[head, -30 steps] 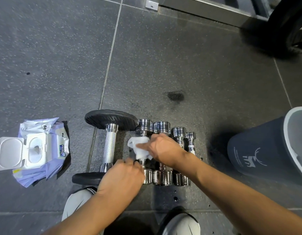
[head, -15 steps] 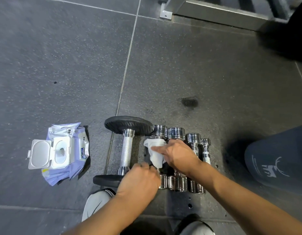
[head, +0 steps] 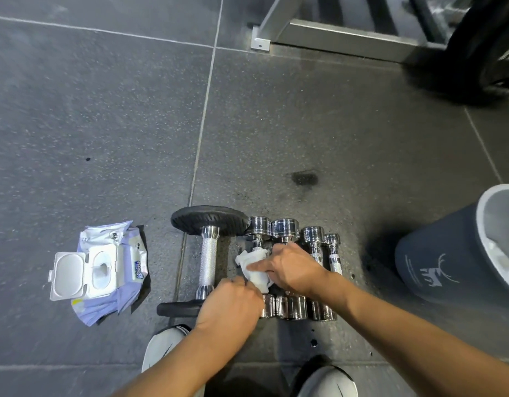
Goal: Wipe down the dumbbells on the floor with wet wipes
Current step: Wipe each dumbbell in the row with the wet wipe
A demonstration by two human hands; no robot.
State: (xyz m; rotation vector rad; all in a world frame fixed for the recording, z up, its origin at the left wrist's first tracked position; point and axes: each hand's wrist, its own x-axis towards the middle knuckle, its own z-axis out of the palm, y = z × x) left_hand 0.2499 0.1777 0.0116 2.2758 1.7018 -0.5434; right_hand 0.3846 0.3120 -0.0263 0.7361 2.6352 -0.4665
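Observation:
Several chrome dumbbells (head: 284, 229) lie side by side on the dark floor, right of a bigger dumbbell (head: 208, 260) with black plates. My right hand (head: 293, 267) presses a crumpled white wet wipe (head: 254, 267) around the handle of the leftmost chrome dumbbell (head: 257, 226). My left hand (head: 233, 303) is closed over that dumbbell's near end and steadies it. Both hands hide the handle and part of the neighbouring dumbbell.
An open pack of wet wipes (head: 101, 270), lid flipped up, lies on the floor to the left. A grey bin (head: 436, 262) stands at the right. A metal rack foot (head: 333, 38) and a black wheel (head: 488, 50) are at the back. My shoes (head: 161, 348) are below.
My right hand has slid the wipe slightly along the handle. My left hand stays on the near end. The view has shifted as my head moved.

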